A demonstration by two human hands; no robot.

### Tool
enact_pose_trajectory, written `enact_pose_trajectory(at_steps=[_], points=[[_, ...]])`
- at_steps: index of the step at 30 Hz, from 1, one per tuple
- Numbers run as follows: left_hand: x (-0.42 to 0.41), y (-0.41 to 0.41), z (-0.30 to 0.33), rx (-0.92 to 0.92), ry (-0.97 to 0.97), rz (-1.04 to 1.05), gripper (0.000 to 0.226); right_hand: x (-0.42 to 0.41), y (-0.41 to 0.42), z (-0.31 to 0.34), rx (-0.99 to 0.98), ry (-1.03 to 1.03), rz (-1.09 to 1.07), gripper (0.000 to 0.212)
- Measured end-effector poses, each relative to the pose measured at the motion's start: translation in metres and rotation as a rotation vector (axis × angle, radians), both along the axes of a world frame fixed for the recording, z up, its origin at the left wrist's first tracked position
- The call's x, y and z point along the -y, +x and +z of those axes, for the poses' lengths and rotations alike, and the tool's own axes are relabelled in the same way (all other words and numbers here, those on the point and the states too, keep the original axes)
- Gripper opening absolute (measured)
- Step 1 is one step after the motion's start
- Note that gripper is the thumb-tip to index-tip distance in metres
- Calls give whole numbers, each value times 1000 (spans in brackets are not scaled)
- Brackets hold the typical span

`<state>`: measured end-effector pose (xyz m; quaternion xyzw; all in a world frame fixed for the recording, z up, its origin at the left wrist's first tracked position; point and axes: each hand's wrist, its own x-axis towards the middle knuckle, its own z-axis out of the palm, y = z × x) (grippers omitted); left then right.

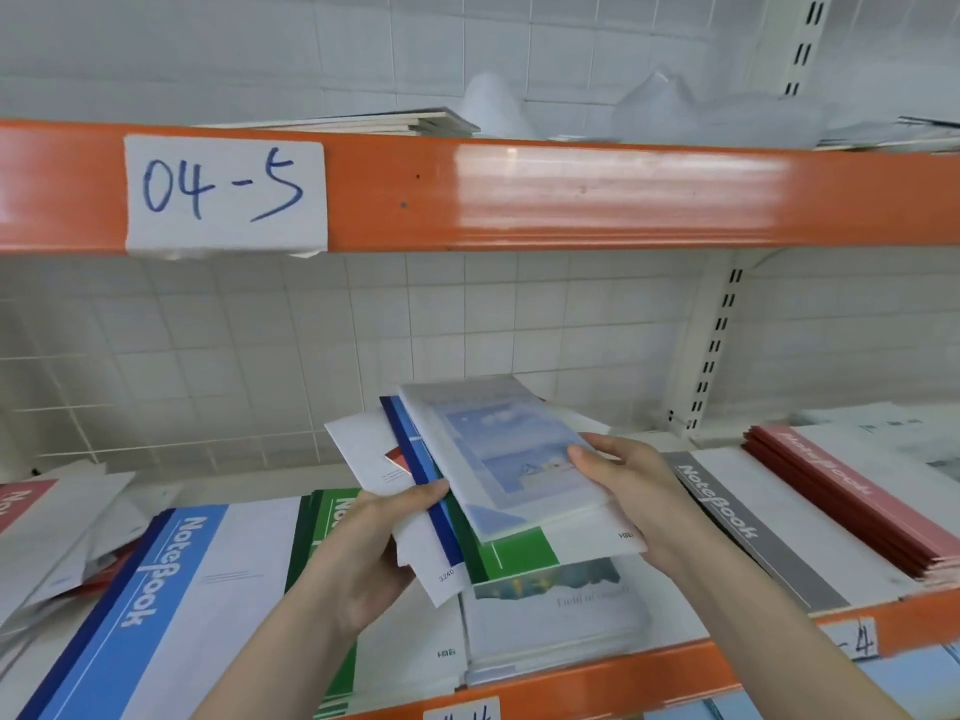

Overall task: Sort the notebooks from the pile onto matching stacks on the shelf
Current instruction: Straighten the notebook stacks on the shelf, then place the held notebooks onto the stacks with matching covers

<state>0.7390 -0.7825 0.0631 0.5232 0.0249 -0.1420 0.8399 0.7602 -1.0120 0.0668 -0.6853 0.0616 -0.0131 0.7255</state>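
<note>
Just above the lower shelf [649, 667], a person holds a fanned pile of notebooks [415, 459] in both hands. The left hand [363, 553] grips the pile's near left edge, thumb on top across a dark blue spine and fingers curled underneath. The right hand [634, 491] pinches the topmost pale sky-picture notebook [498, 449] at its right edge, thumb pressed on the cover and fingers hidden beneath; this notebook sits skewed over the others in the pile.

On the lower shelf, directly under the pile, lies a stack with a landscape cover [556, 610]. A green stack [322, 522] lies just left of that, partly hidden by the left hand, and a blue "Notebook" stack [156, 589] lies further left. At the shelf's far left end a loose heap of white and red covers [57, 517] sits tilted. Right of the landscape stack lies a grey-banded stack [769, 532], and beyond it a red stack [852, 496].

Higher up, an orange beam [571, 194] carries a paper label [226, 192] hand-written "04-5". Behind the lower shelf is a white tiled wall [260, 356].
</note>
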Motion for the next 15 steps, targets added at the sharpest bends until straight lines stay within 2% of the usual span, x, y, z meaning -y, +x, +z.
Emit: enact_pose_trajectory(at_steps=[3, 5, 7, 12, 15], points=[[-1, 2, -1, 4, 55, 50, 47, 2, 2, 3, 13, -7, -11, 23], [-3, 1, -3, 6, 85, 98, 44, 5, 2, 5, 57, -166, -31, 22], [-10, 1, -3, -5, 79, 163, 52, 13, 5, 4, 94, -261, -87, 20], [-58, 3, 3, 43, 42, 378, 36, 37, -5, -7, 73, -85, -149, 21], [-85, -2, 9, 100, 21, 486, 30, 37, -21, -17, 77, -62, -164, 20]])
